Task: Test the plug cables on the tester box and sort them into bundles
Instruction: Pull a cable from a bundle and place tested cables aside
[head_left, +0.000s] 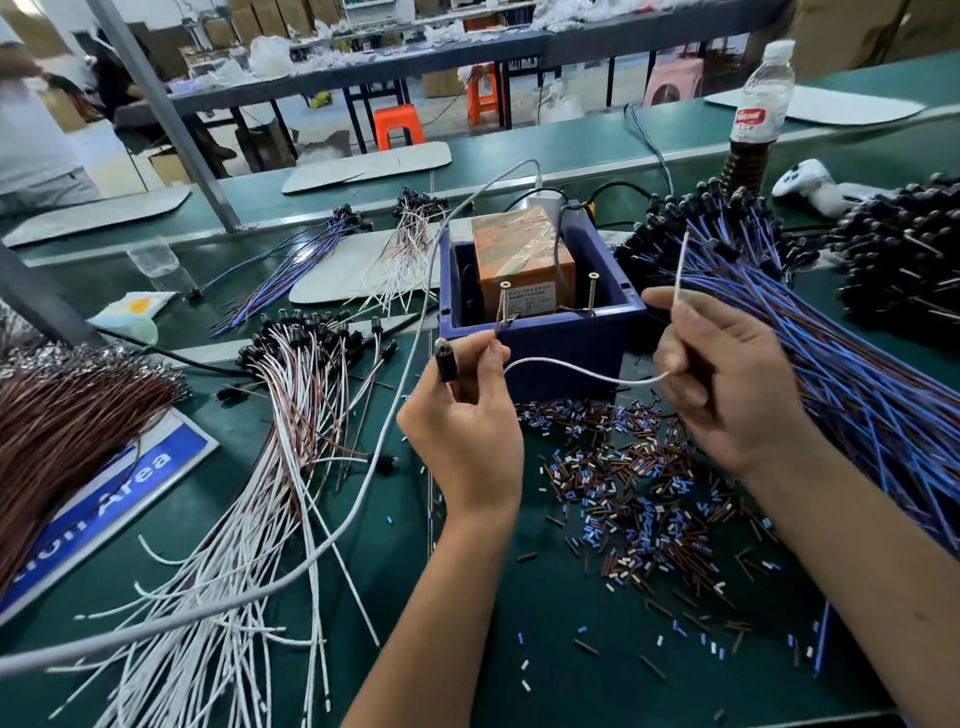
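While held, plug cable (571, 370) between both grips.

I'm counting two hands of mine at work, the left hand (465, 410) and the right hand (727, 384), sharing one white cable (582, 373) with one black plug (445, 361) on its end. I'm looking at one blue tester box (545, 332) holding one orange unit (524, 260) and two upright screws, the left screw (505, 301) and the right screw (592, 291). I'm seeing one bottle (759, 114), two orange stools (397, 124), and cable heaps and cut sleeve bits (639, 493) too many to be counting.
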